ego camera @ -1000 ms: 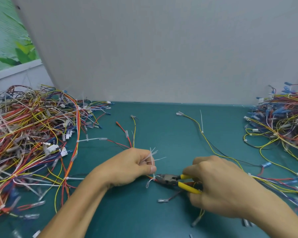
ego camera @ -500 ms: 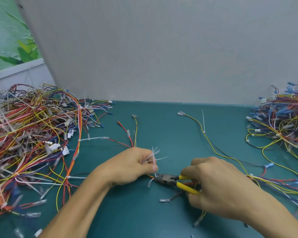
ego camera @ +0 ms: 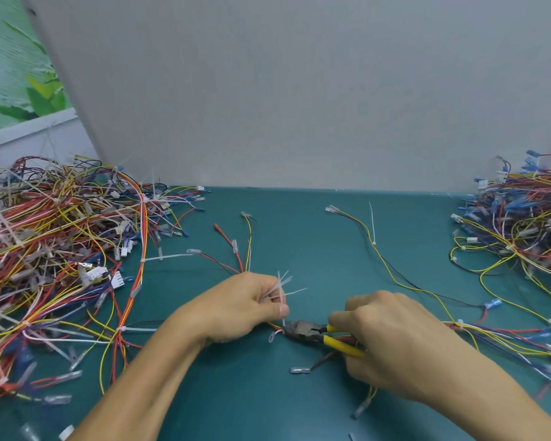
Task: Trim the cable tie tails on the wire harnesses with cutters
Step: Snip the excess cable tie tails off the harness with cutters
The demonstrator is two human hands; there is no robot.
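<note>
Cable tie tail, a thin translucent white plastic strip [ego camera: 283, 318], stands nearly upright between the two hands, its long axis running from the left thumb down to the nose of the yellow-handled steel cutters [ego camera: 303, 333]. The left hand [ego camera: 236, 305] is clenched, pinching the tail's upper end between thumb and forefinger; several loose white strips, apparently cut-off tails [ego camera: 283, 286], fan out of the same grip. The right hand [ego camera: 392, 342] is wrapped around the yellow handles, the tool lying almost level and pointing left; whether the blades have closed cannot be told. The tail's base meets the cutter tip just below and right of the left thumb, where the red and yellow wires of the harness [ego camera: 275, 327] pass. The left hand is the nearer to the tail. Outward on the teal counter [ego camera: 299, 233], an untrimmed-looking wire heap [ego camera: 54, 256] lies far left, another heap [ego camera: 522, 224] far right.
</note>
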